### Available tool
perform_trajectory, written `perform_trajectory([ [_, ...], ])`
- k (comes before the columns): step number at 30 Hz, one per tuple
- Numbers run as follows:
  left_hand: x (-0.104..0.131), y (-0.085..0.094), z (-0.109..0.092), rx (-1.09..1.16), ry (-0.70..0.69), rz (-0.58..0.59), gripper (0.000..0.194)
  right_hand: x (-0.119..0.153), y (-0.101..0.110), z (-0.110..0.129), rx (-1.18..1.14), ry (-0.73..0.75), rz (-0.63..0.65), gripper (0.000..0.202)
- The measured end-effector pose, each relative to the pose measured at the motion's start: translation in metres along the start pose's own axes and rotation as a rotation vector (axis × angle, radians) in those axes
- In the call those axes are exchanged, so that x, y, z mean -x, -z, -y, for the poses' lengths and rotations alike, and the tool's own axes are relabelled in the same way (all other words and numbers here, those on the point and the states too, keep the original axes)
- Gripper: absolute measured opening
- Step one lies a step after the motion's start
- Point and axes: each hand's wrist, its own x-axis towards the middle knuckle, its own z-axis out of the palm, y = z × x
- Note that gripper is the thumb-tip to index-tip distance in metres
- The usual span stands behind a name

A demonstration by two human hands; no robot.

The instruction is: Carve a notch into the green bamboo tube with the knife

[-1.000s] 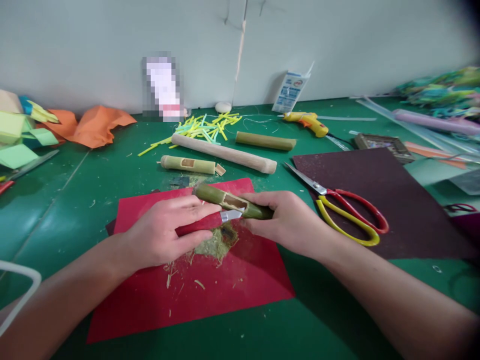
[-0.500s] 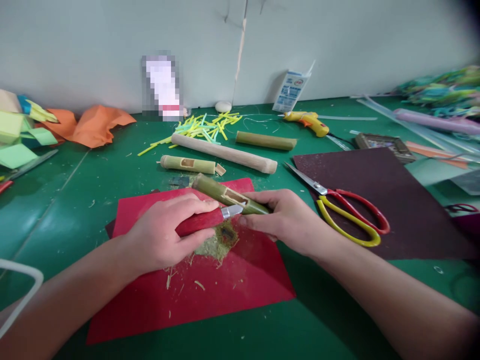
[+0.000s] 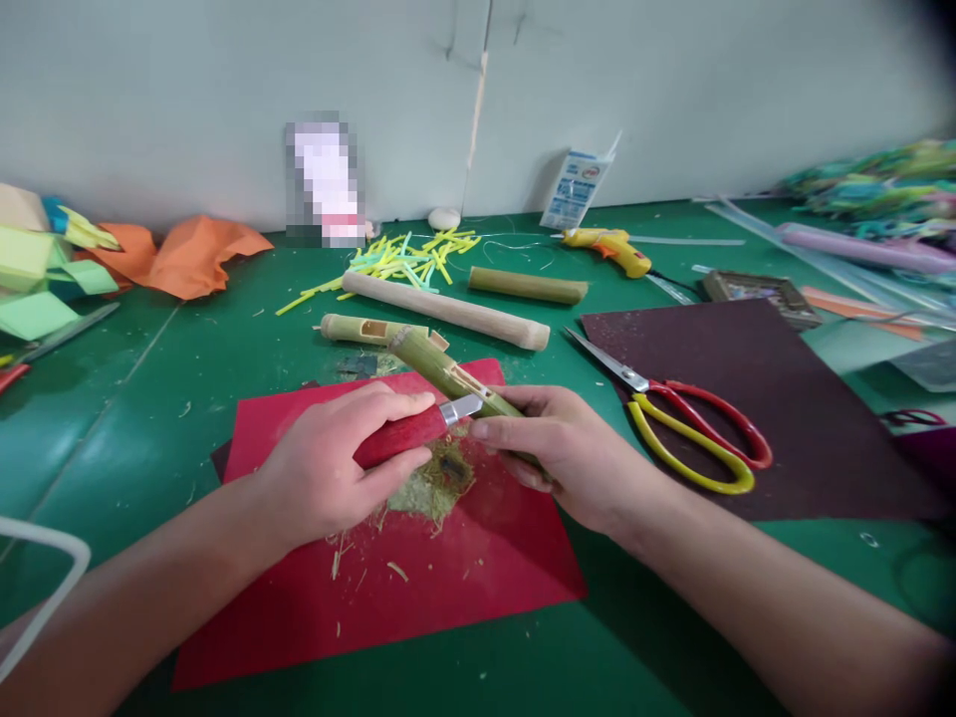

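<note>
My left hand (image 3: 336, 463) is closed round the red handle of a knife (image 3: 399, 435), its short metal blade pointing right at the cut edge of a bamboo tube. My right hand (image 3: 557, 438) grips the lower right end of that green bamboo tube (image 3: 429, 360), which has a rectangular opening in its side and slants up to the left. Both hands are above a red sheet (image 3: 478, 568), where a pile of shavings (image 3: 437, 483) lies. Behind the held tube is another cut bamboo piece (image 3: 348, 328).
Scissors (image 3: 672, 408) lie open on a dark sheet (image 3: 807, 428) at the right. Behind are a pale stick (image 3: 448, 307), a bamboo piece (image 3: 527, 285), yellow strips (image 3: 399, 259) and a glue gun (image 3: 608, 249). Orange paper (image 3: 198, 254) is at the left.
The bamboo tube in my right hand has turned, its right end dropping lower and its opening now seen more from the side. The knife blade has shifted slightly left along with it.
</note>
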Motion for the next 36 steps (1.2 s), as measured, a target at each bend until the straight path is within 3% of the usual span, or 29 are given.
perform_trajectory([
  [9, -0.003, -0.002, 0.001, 0.007, 0.016, 0.004, 0.033, -0.002, 0.001, -0.001, -0.088, -0.050, 0.008, 0.014],
  [14, -0.003, 0.001, 0.001, 0.019, 0.054, 0.051, 0.033, -0.003, 0.003, 0.000, 0.067, -0.005, -0.034, 0.020],
  [17, -0.002, 0.003, 0.001, 0.068, 0.094, 0.088, 0.034, -0.004, 0.003, 0.001, 0.246, 0.073, -0.129, 0.026],
  [24, -0.001, 0.000, -0.002, 0.138, 0.163, 0.092, 0.034, -0.009, 0.007, -0.003, 0.656, 0.319, -0.221, 0.035],
  [31, 0.002, -0.001, 0.000, 0.088, 0.140, 0.059, 0.032, -0.006, 0.013, -0.006, 0.880, 0.661, -0.219, 0.031],
  [36, 0.002, -0.002, -0.001, 0.068, 0.122, 0.069, 0.031, -0.005, 0.015, -0.006, 0.959, 0.816, -0.187, 0.036],
])
